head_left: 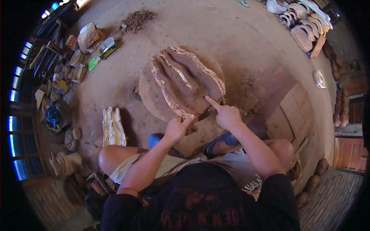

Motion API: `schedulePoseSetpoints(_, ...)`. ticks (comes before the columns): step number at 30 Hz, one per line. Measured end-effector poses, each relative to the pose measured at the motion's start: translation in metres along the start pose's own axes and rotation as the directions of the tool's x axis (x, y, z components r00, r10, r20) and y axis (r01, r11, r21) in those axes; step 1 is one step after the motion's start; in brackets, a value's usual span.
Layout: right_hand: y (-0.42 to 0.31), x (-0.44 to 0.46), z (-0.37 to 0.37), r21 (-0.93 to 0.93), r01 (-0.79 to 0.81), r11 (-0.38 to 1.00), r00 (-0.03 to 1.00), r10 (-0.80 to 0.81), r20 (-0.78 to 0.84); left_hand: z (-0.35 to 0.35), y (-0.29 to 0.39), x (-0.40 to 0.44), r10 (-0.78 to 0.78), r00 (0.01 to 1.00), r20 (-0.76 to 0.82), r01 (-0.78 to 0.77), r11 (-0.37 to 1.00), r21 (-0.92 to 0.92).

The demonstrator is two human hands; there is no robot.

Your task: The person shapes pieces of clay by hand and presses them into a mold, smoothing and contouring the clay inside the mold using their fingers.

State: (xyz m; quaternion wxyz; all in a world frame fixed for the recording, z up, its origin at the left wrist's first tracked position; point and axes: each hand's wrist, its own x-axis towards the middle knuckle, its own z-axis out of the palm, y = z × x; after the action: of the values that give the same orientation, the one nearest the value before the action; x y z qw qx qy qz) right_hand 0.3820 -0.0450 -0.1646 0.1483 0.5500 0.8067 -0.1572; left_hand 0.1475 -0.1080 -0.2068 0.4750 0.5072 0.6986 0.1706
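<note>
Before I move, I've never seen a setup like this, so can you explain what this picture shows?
There is no machine here: a camera on a seated person's head looks forward and down, which is why their legs show at the bottom. There is only this one picture, and its wide lens bends the edges. In front of them, a brown, clay-like form with grooves and pale rims lies on a round board on the floor. The left hand is at its near edge; the right hand points a finger onto its brown surface. Neither hand holds a tool. A pale grooved piece lies off to the left.
</note>
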Motion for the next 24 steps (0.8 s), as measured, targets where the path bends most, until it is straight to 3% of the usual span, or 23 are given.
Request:
schedulePoseSetpoints(3, 0.007, 0.002, -0.001, 0.171, 0.049, 0.984, 0.999, -0.05, 0.001, -0.006, 0.014, -0.01, -0.015, 0.999, 0.03, 0.017, 0.997, -0.077)
schedulePoseSetpoints(5, 0.008, 0.004, 0.001, 0.353, -0.024, 0.935, 0.998, 0.043, -0.045, -0.009, 0.015, -0.012, -0.01, 0.999, 0.044, 0.016, 0.991, -0.131)
schedulePoseSetpoints(9, -0.007, 0.004, 0.029, 0.505, -0.031, 0.863, 0.995, 0.074, -0.066, 0.007, -0.009, 0.007, -0.018, 1.0, 0.006, 0.018, 0.998, -0.052)
schedulePoseSetpoints(12, -0.021, -0.004, 0.035, 0.644, 0.054, 0.763, 0.998, -0.059, -0.013, -0.003, 0.019, -0.007, -0.051, 0.997, 0.065, 0.055, 0.997, -0.059)
schedulePoseSetpoints(15, -0.029, -0.021, 0.001, 0.756, 0.003, 0.655, 0.957, -0.221, 0.187, 0.0, 0.021, -0.009, -0.047, 0.996, 0.082, 0.055, 0.993, -0.102)
schedulePoseSetpoints(18, 0.002, -0.004, 0.013, 0.835, -0.02, 0.55, 0.999, 0.053, -0.012, 0.008, 0.003, 0.002, 0.009, 1.0, 0.023, -0.006, 0.991, -0.131)
schedulePoseSetpoints(20, 0.025, 0.01, 0.01, 0.428, -0.006, 0.904, 0.95, 0.138, -0.279, 0.008, -0.01, 0.007, 0.037, 0.996, -0.084, -0.051, 0.983, -0.175)
schedulePoseSetpoints(21, 0.032, 0.015, 0.009, 0.174, -0.054, 0.983, 0.901, 0.123, -0.416, 0.004, -0.004, 0.005, 0.026, 0.998, -0.061, -0.035, 0.99, -0.14)
schedulePoseSetpoints(24, 0.03, 0.033, 0.013, -0.039, -0.16, 0.986, 0.937, 0.14, -0.32, -0.002, 0.008, 0.006, 0.012, 1.0, -0.005, -0.012, 0.996, -0.093)
